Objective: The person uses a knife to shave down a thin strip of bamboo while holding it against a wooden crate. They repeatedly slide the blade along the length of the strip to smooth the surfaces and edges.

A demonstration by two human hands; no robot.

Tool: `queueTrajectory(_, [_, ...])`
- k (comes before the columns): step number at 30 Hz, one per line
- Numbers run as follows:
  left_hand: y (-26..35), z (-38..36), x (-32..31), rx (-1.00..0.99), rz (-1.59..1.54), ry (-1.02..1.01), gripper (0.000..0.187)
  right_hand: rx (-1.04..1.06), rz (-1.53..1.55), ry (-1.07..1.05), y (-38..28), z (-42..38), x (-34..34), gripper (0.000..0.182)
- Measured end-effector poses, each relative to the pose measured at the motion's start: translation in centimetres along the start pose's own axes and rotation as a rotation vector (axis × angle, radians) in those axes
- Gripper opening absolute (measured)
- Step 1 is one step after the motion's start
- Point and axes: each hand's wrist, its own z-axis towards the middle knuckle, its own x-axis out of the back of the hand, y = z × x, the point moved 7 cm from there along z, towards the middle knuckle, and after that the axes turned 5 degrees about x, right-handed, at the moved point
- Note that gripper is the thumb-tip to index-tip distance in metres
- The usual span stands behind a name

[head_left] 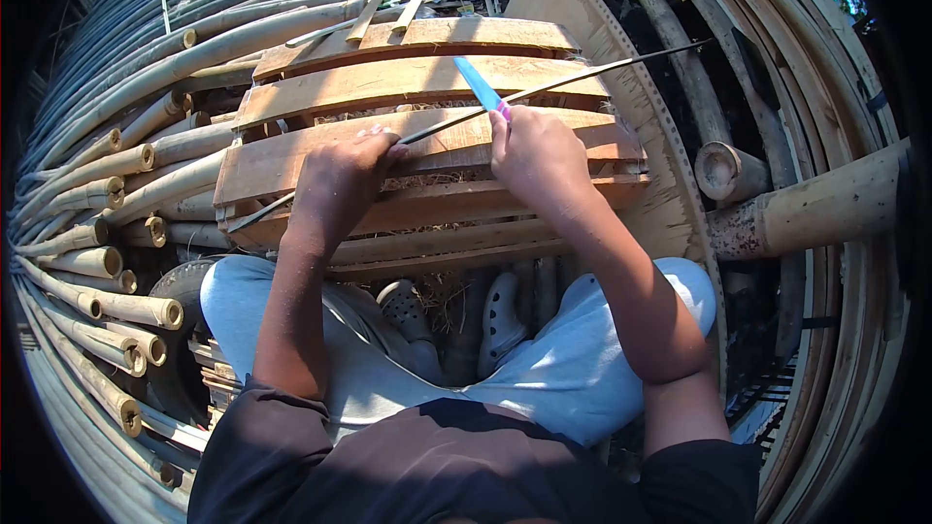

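A long, thin dark strip [602, 69], which looks like split bamboo, runs slantwise from lower left to upper right over the slatted wooden bench [388, 87]. My left hand [345, 170] is wrapped round it, with the lower end sticking out past the wrist. My right hand [539, 150] grips the pink handle of a knife [478, 83]. Its bright blue blade points up and to the left, crossing the strip close to my right fingers. Most of the handle is hidden inside that hand.
Stacked bamboo poles [136, 306] fill the left side, cut ends toward me. Two short flat slats [372, 8] lie at the bench's far edge. A curved plywood sheet [670, 194] stands right of the bench. A thick bamboo pole [825, 204] juts in from the right, beside long planks [854, 408].
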Motion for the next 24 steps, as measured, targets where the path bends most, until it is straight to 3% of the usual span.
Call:
queueTrajectory(1, [0.1,-0.1,0.2,-0.016,-0.019,0.012,0.014,0.085,0.01,-0.009,-1.5,-0.6,-0.7,0.042])
queueTrajectory(5, [0.6,-0.6,0.1,-0.043,0.014,-0.004,0.016,0.06,0.04,-0.192,-1.2,-0.8,0.0,0.04])
queueTrajectory(8, [1.7,-0.6,1.1,-0.104,0.071,0.002,0.016,0.118,0.048,0.007,1.8,-0.5,0.9,0.04])
queueTrajectory(15, [1.9,-1.0,1.0,-0.074,0.056,-0.049,0.014,0.228,-0.058,0.169,2.1,-1.1,3.7,0.033])
queueTrajectory(18, [2.2,-1.2,1.1,-0.048,-0.049,-0.109,0.012,0.261,-0.082,0.08,2.9,-0.2,2.3,0.026])
queueTrajectory(20, [2.6,-1.3,1.8,-0.097,-0.068,-0.019,0.013,0.264,-0.11,0.107,3.3,0.3,2.3,0.023])
queueTrajectory(24, [2.6,-1.4,3.6,-0.04,-0.061,-0.071,0.014,0.316,-0.139,0.157,3.7,1.0,2.3,0.02])
